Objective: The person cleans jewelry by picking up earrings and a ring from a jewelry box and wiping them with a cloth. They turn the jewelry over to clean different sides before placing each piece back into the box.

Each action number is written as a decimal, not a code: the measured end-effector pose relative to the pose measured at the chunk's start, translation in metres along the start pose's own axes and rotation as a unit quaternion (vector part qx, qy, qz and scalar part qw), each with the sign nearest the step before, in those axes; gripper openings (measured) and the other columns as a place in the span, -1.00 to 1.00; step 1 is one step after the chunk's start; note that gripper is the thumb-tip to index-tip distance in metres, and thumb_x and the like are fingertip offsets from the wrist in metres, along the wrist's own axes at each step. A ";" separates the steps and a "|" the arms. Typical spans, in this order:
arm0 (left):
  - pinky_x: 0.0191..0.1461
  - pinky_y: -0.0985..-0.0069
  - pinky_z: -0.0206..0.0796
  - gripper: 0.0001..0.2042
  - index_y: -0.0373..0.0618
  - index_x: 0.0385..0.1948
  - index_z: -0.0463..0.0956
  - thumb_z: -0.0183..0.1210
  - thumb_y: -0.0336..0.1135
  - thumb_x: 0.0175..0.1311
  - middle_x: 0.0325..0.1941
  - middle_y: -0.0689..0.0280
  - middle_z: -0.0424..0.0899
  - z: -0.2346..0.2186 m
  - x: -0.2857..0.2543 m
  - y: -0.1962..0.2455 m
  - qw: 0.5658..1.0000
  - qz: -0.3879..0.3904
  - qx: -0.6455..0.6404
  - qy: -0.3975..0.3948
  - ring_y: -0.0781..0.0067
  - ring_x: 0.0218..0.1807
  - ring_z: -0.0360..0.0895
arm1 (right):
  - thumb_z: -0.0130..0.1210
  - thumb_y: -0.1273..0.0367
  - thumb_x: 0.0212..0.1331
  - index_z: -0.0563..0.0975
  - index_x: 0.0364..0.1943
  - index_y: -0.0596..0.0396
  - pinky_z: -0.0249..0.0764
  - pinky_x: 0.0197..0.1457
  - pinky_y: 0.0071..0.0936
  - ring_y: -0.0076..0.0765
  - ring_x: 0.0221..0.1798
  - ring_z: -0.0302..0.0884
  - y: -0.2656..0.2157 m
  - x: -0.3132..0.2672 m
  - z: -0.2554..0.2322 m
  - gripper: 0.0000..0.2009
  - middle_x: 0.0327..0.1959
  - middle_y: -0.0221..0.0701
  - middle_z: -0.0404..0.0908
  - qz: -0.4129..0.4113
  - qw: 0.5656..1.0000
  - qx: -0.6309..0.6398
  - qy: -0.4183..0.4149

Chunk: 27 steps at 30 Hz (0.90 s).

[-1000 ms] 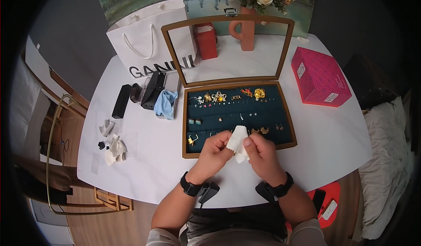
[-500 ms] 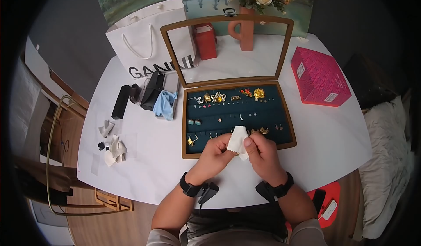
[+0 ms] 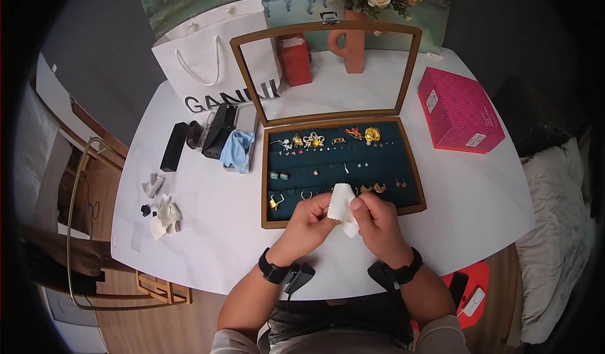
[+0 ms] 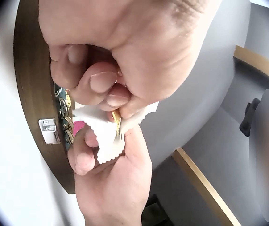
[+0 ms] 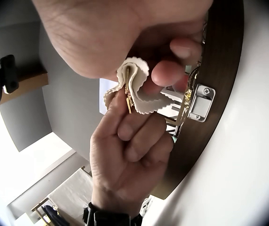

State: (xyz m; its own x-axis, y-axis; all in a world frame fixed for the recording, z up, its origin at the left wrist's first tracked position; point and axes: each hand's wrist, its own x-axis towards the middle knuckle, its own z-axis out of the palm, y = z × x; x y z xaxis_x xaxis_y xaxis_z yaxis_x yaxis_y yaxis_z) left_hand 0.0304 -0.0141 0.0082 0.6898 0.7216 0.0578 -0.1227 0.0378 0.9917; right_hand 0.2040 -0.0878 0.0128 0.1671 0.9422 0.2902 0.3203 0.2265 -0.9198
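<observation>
My left hand [image 3: 307,220] pinches a small gold piece of jewelry [image 5: 129,102], its exact kind partly hidden by fingers and cloth. A white cloth with a zigzag edge [image 3: 342,203] is folded around that piece. Thumb and fingers of my right hand [image 3: 380,223] grip the cloth from the other side. Both hands meet over the front edge of an open wooden jewelry box [image 3: 271,223]. On its dark green lining lie rows of earrings and brooches, among them a gold flower brooch [image 3: 314,140]. Fingers and cloth cover some front-row pieces.
The box's glass lid [image 3: 403,83] stands raised behind. At left are a white paper bag [image 3: 220,58], a black case [image 3: 220,130], a blue cloth [image 3: 237,151] and a crumpled beige cloth [image 3: 167,216]. A pink box [image 3: 463,111] sits at right, a vase [image 3: 356,51] behind.
The white cloth shifts slightly between the fingers and its loose lower corner changes shape. Both hands stay in nearly the same place over the box's front edge.
</observation>
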 end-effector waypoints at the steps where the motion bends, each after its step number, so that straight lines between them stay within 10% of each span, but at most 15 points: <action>1: -0.15 0.71 0.33 -0.84 -0.25 -0.03 0.60 0.15 -0.56 0.44 -0.20 0.49 0.67 0.001 0.000 0.000 1.000 0.005 -0.003 0.018 0.80 -0.19 0.49 | 0.04 0.29 0.55 0.50 -0.33 0.19 0.34 -0.44 -0.42 -0.46 -0.55 0.41 0.000 0.000 0.000 -0.71 -0.56 -0.32 0.51 0.000 1.000 0.001 0.001; 7: -0.39 0.75 0.07 -0.94 -0.19 -0.17 0.58 0.15 -0.54 0.45 -0.37 0.56 0.58 -0.001 0.002 -0.009 0.995 -0.014 -0.066 0.073 0.89 -0.43 0.30 | 0.04 0.28 0.56 0.50 -0.32 0.19 0.34 -0.43 -0.43 -0.49 -0.54 0.41 0.002 -0.001 0.001 -0.72 -0.55 -0.33 0.53 0.008 1.000 0.006 -0.004; 27: -0.14 0.73 0.35 -0.87 -0.24 -0.06 0.63 0.16 -0.55 0.45 -0.20 0.48 0.68 -0.006 0.001 -0.017 0.999 -0.002 -0.001 0.048 0.81 -0.19 0.51 | 0.05 0.28 0.56 0.48 -0.33 0.19 0.36 -0.43 -0.39 -0.43 -0.55 0.43 0.003 0.000 0.005 -0.71 -0.55 -0.31 0.53 -0.012 1.000 -0.021 -0.010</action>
State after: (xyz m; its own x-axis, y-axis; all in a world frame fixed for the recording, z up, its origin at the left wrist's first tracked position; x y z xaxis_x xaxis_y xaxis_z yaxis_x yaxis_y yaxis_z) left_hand 0.0294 -0.0100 -0.0092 0.6188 0.7844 0.0430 -0.1221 0.0420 0.9916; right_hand 0.2002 -0.0864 0.0089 0.1393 0.9416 0.3067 0.3636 0.2395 -0.9003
